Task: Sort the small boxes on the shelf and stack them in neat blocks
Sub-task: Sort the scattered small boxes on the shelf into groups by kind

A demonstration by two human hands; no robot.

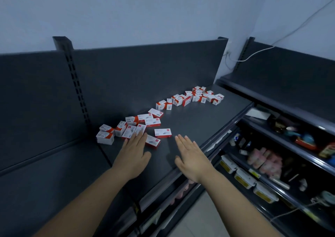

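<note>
Boxes (162, 133), small and white with red ends, lie scattered in a loose band across the dark shelf (190, 126). They run from a cluster at the near left to a tighter heap at the far right by the back panel (145, 73), some flat and some on edge, at odd angles. Both hands are released, fingers straight and together, palms down. The left hand (133, 153) reaches the near-left cluster with its fingertips. The right hand (191, 157) hovers near a lone flat box, holding nothing. Lower shelves (262, 166) at the right carry assorted goods.
</note>
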